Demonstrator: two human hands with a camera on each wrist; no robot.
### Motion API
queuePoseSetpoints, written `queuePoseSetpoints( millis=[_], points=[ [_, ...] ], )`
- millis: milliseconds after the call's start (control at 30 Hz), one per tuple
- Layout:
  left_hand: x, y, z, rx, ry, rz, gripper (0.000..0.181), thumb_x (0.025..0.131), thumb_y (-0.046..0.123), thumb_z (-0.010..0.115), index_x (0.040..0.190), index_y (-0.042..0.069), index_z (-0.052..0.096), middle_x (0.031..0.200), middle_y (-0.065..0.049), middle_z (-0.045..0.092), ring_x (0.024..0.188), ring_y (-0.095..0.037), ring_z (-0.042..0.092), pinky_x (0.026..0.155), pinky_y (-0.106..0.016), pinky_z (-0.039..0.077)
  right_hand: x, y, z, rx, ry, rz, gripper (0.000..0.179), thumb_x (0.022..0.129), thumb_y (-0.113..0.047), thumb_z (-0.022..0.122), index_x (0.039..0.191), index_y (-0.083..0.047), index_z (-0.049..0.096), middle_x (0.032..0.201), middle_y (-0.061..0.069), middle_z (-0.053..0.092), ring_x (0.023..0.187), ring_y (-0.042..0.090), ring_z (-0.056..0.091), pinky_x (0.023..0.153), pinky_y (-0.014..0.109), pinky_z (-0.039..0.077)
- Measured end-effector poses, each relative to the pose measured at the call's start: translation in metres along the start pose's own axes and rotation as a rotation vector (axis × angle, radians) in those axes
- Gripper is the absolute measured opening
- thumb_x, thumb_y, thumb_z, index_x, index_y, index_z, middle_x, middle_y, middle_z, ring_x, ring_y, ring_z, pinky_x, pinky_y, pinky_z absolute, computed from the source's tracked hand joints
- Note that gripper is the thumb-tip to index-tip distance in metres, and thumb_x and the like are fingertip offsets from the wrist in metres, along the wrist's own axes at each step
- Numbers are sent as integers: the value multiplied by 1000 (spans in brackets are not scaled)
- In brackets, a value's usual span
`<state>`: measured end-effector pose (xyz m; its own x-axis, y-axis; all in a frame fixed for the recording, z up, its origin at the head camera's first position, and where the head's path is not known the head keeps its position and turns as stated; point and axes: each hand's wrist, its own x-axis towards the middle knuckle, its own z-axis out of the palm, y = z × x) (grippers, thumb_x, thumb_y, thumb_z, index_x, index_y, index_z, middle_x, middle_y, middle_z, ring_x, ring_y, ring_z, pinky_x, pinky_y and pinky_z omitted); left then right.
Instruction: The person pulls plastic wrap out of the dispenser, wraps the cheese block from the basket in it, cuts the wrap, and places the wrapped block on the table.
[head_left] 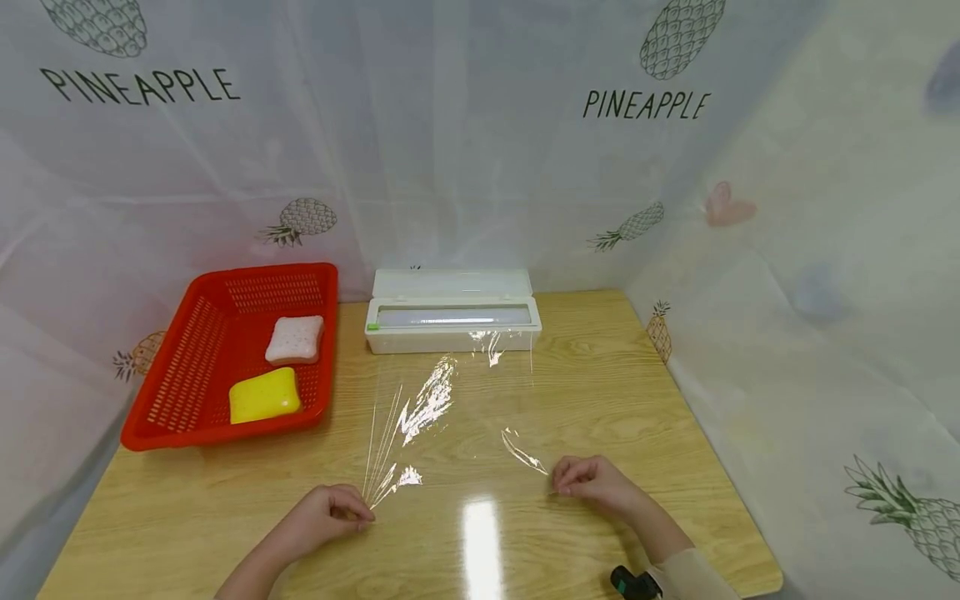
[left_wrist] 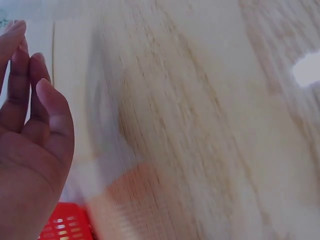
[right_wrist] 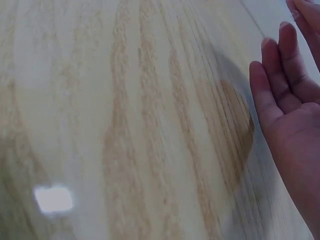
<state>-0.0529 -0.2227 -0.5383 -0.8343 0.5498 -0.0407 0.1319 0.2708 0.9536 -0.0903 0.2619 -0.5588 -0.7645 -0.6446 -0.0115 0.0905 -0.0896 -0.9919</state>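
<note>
A sheet of clear plastic wrap (head_left: 431,404) stretches from a white dispenser box (head_left: 450,342) toward the person. The box stands at the back of the table with its lid (head_left: 450,283) raised and a roll (head_left: 453,317) inside. At the sheet's near left corner, the left hand (head_left: 330,517) pinches the film, and creases fan out from its fingertips. The right hand (head_left: 596,483) pinches the near right corner between thumb and finger. In the left wrist view the other fingers (left_wrist: 57,112) are loosely bent; the right wrist view shows the same of the right hand's fingers (right_wrist: 272,80).
Left of the box is a red plastic basket (head_left: 198,437) holding a white sponge (head_left: 294,339) and a yellow sponge (head_left: 264,395). A green slider (head_left: 372,327) sits at the box's left end. Pineapple-print curtains (head_left: 450,150) enclose the wooden table (head_left: 600,375).
</note>
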Motion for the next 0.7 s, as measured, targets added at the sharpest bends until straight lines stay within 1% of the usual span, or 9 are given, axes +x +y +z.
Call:
queuePoseSetpoints(
  millis=[67, 133, 233, 300, 367, 467, 567, 633, 700],
  points=[
    [-1, -1, 1, 1, 5, 9, 7, 85, 5, 73, 91, 2, 76, 90, 0, 69, 78, -6, 57, 64, -24, 49, -2, -1, 1, -7, -10, 9, 18, 88, 12, 59, 97, 27, 58, 106, 21, 59, 104, 26, 54, 87, 30, 50],
    [-1, -2, 2, 9, 11, 16, 7, 84, 6, 74, 90, 4, 77, 89, 2, 68, 78, -6, 57, 63, -24, 50, -4, -2, 2, -24, -19, 21, 16, 88, 12, 60, 97, 26, 60, 104, 15, 58, 101, 22, 53, 86, 28, 49],
    [-3, -6, 3, 10, 15, 20, 6, 84, 8, 75, 90, 5, 77, 88, 3, 68, 77, -6, 58, 63, -24, 50, -7, -2, 3, -76, -27, 26, 15, 87, 10, 63, 95, 23, 63, 99, 7, 55, 97, 16, 50, 83, 25, 46],
    [-3, -9, 4, 18, 15, 31, 6, 84, 8, 75, 90, 6, 77, 88, 4, 68, 78, -6, 58, 64, -24, 50, -7, -3, 4, -117, -36, 33, 16, 86, 8, 65, 94, 21, 64, 97, 5, 55, 94, 13, 50, 81, 24, 44],
    [-4, -10, 4, 24, 12, 38, 7, 85, 7, 74, 90, 6, 77, 89, 4, 68, 79, -6, 58, 65, -23, 50, -7, -3, 5, -155, -49, 54, 17, 86, 5, 67, 95, 19, 66, 95, 8, 57, 91, 11, 50, 80, 23, 45],
    [-3, -10, 4, 62, 8, 57, 7, 85, 8, 74, 91, 7, 77, 91, 5, 68, 83, -6, 59, 68, -24, 51, -7, -4, 6, -194, -59, 115, 18, 88, 0, 67, 97, 15, 69, 93, 10, 61, 86, 9, 53, 76, 23, 45],
    [-4, -8, 4, 75, -10, 23, 8, 85, 11, 75, 92, 6, 77, 91, 4, 68, 85, -5, 58, 69, -23, 50, -6, -6, 5, -225, -60, 185, 18, 90, -6, 67, 98, 10, 72, 89, 5, 62, 80, 8, 51, 72, 23, 44],
    [-4, -6, 5, 56, -28, -31, 10, 85, 11, 76, 92, 5, 76, 90, 3, 68, 82, -5, 58, 67, -23, 50, -5, -8, 5, -248, -64, 212, 19, 91, -8, 66, 97, 8, 73, 89, 1, 63, 78, 7, 51, 72, 23, 44],
    [-6, -6, 5, 41, -36, -93, 12, 84, 11, 77, 94, 4, 76, 88, 3, 68, 78, -4, 57, 65, -23, 49, -5, -10, 5, -270, -81, 221, 18, 92, -8, 66, 97, 7, 74, 89, 1, 64, 78, 6, 52, 73, 23, 44]
  ],
)
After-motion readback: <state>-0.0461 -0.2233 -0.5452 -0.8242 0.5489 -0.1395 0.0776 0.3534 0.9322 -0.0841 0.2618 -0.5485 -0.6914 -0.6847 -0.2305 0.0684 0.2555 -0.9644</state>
